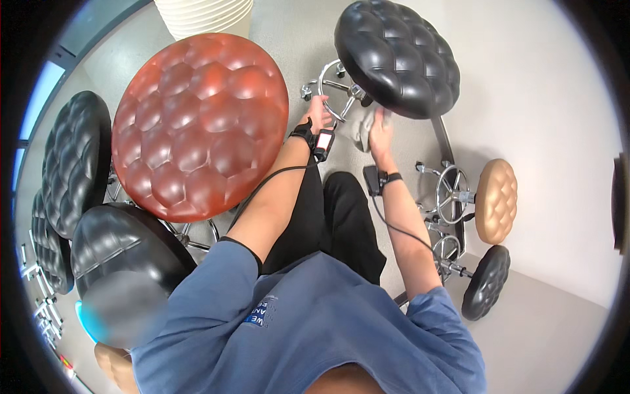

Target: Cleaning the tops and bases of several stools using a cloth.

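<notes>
A black tufted stool seat [398, 59] tilts over a chrome base with a foot ring [321, 83] and casters at the upper middle. My left hand [321, 113] is at the lower left of that ring, fingers partly spread; whether it grips the ring is unclear. In my right hand [382, 130] is a light grey cloth [361, 130], held just below the black seat. Both wrists wear strapped devices with cables. To the left of my left arm stands a large red-brown tufted stool seat [202, 128].
Black stools [76, 162] crowd the left side, another black seat [128, 246] nearer me. Along the right wall [556, 147] stand a tan stool [496, 202] and a small black stool [486, 283]. A white ribbed container [206, 17] is at the top.
</notes>
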`<act>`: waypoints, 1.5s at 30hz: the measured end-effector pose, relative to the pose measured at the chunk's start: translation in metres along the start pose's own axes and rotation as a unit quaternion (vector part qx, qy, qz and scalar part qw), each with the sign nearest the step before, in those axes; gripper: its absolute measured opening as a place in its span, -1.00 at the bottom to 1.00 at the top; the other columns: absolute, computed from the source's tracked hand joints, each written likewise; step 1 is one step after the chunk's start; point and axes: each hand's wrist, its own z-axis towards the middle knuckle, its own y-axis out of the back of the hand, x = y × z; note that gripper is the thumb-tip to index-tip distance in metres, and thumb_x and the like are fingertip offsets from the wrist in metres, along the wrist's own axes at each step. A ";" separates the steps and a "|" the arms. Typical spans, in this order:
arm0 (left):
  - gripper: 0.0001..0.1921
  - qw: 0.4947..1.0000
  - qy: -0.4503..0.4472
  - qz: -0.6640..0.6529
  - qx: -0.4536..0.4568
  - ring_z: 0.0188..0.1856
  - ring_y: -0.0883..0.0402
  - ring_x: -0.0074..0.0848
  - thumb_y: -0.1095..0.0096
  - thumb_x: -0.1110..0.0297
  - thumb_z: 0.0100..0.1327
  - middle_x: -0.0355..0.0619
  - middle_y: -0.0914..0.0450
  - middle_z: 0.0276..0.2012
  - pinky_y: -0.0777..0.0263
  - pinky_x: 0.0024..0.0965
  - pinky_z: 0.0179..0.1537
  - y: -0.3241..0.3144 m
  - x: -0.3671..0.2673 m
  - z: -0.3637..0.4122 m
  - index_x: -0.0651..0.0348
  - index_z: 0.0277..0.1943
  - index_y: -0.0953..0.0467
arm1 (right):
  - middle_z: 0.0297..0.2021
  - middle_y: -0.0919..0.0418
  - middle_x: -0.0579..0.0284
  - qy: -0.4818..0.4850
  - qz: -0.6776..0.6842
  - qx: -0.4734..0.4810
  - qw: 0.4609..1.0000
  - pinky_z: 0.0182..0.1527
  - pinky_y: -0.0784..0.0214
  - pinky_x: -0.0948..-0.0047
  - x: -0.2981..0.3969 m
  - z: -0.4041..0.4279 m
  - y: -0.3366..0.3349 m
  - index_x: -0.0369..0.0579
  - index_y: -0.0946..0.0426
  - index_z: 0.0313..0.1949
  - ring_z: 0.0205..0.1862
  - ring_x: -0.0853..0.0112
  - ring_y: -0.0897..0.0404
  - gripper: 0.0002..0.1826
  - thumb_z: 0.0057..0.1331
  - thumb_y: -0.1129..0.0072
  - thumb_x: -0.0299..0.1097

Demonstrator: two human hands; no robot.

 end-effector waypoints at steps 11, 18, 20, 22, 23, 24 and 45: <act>-0.12 0.997 0.009 -0.067 -0.030 0.35 -0.08 -0.19 -0.13 0.02 0.02 0.21 -0.10 0.30 0.08 0.12 0.26 -0.019 0.000 0.006 0.21 0.35 0.05 | 0.10 -0.23 -0.35 0.155 -0.369 0.108 0.910 0.23 -0.06 0.08 -0.056 -0.017 0.029 -0.32 -0.27 0.11 0.16 -0.19 -0.18 -0.41 0.07 -0.08 -0.35; -0.09 0.993 0.015 -0.116 0.018 0.38 0.00 -0.25 -0.09 0.00 0.03 0.14 -0.02 0.34 0.15 0.12 0.27 -0.010 -0.002 -0.020 0.16 0.38 0.15 | 0.02 -0.42 0.02 0.193 -0.565 0.238 0.766 0.14 -0.15 0.09 -0.052 -0.016 -0.029 -0.21 -0.32 0.00 0.03 0.08 -0.35 -0.50 0.04 -0.11 -0.32; -0.10 0.996 0.009 -0.089 -0.003 0.37 -0.02 -0.24 -0.09 0.00 0.02 0.15 -0.03 0.33 0.17 0.12 0.27 -0.009 0.000 -0.021 0.16 0.37 0.12 | -0.07 -0.48 0.07 0.242 -0.563 0.232 0.755 0.12 -0.17 0.10 -0.054 -0.007 -0.032 -0.18 -0.34 -0.05 0.02 0.12 -0.36 -0.55 0.04 -0.12 -0.32; -0.17 0.996 0.016 -0.072 -0.052 0.35 -0.06 -0.23 -0.09 0.03 0.01 0.16 -0.09 0.31 0.22 0.13 0.28 -0.017 0.000 -0.023 0.18 0.32 0.01 | -0.32 -0.59 0.09 0.395 -0.533 0.189 0.724 -0.03 -0.31 0.11 -0.064 0.011 -0.029 -0.16 -0.40 -0.20 -0.10 0.15 -0.47 -0.65 0.10 -0.15 -0.21; -0.22 0.995 0.011 -0.066 -0.069 0.34 -0.09 -0.23 -0.08 0.04 0.00 0.16 -0.13 0.29 0.23 0.15 0.28 -0.022 0.000 -0.025 0.21 0.27 -0.07 | -0.32 -0.59 0.09 0.393 -0.530 0.185 0.728 -0.03 -0.31 0.11 -0.069 0.016 -0.026 -0.16 -0.40 -0.20 -0.10 0.15 -0.47 -0.65 0.10 -0.15 -0.21; -0.21 0.996 0.003 -0.059 -0.068 0.34 -0.10 -0.23 -0.08 0.04 -0.01 0.17 -0.13 0.29 0.24 0.16 0.28 -0.021 0.000 -0.026 0.22 0.27 -0.08 | -0.33 -0.59 0.03 0.313 -0.508 0.273 0.755 -0.11 -0.35 0.10 -0.066 0.020 -0.027 -0.18 -0.41 -0.19 -0.18 0.12 -0.51 -0.61 0.12 -0.13 -0.14; -0.37 0.993 -0.038 -0.017 -0.109 0.18 -0.29 -0.25 -0.07 0.09 0.05 0.05 -0.32 0.11 0.00 0.05 0.20 -0.006 0.002 -0.010 0.22 0.17 -0.22 | -0.35 -0.57 -0.14 0.239 -0.419 0.416 0.771 -0.17 -0.38 0.10 -0.059 0.035 -0.029 -0.19 -0.49 -0.30 -0.25 -0.02 -0.55 -0.71 0.08 -0.15 -0.22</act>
